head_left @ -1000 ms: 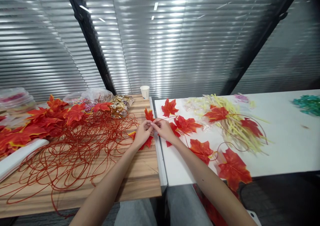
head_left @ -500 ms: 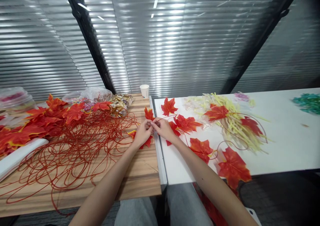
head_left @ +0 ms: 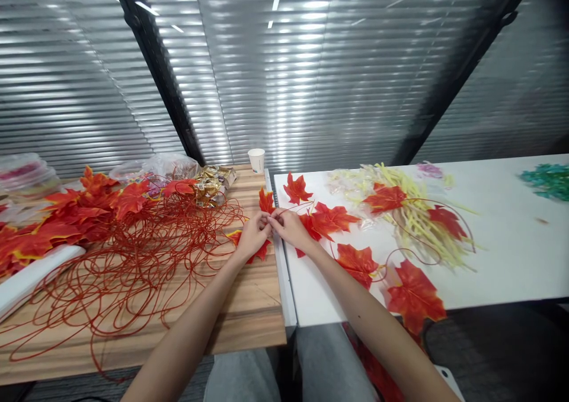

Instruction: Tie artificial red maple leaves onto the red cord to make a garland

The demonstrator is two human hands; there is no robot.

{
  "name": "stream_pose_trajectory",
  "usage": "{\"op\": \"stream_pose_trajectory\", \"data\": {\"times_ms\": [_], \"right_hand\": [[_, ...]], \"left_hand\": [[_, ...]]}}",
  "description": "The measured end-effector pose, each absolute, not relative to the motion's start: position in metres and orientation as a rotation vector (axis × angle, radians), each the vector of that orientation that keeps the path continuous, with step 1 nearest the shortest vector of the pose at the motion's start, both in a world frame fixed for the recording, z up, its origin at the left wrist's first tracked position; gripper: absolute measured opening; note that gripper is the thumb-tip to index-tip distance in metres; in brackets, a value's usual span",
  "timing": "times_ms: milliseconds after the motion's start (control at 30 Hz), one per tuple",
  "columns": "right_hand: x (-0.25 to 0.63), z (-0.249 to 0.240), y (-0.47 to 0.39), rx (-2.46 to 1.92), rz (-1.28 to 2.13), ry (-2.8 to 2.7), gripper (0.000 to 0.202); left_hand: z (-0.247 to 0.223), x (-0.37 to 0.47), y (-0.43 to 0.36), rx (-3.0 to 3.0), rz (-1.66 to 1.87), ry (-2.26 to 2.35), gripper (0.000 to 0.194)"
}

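Over the seam between two tables, my left hand and my right hand meet with fingertips pinched together. A small red-orange artificial maple leaf stands up from between the fingertips. Thin red cord runs from beside my right hand toward the maple leaves on the white table, among them one leaf behind and another to the right. The exact spot where cord and leaf stem meet is covered by my fingers. Another leaf lies partly under my left hand.
A big tangle of red cord covers the wooden table at left, with a pile of maple leaves behind. Gold packets and a paper cup stand at the back. Yellow strips and green pieces lie on the white table.
The small leaf at my fingertips has turned slightly more upright. Both hands stay pinched in nearly the same place, and the leaf just right of them has shifted a little.
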State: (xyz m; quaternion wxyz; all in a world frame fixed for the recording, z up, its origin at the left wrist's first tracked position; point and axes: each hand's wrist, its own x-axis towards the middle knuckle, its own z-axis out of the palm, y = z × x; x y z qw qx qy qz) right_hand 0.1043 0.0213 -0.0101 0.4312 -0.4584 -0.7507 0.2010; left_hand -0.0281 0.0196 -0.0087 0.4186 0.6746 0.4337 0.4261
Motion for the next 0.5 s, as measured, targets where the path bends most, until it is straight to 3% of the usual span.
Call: {"op": "stream_pose_trajectory", "data": {"times_ms": [500], "right_hand": [[0.1014, -0.0097, 0.0236, -0.986, 0.899, -1.534, 0.015]], "left_hand": [[-0.0026, -0.0282, 0.0193, 1.388, 1.199, 1.073, 0.026]]}}
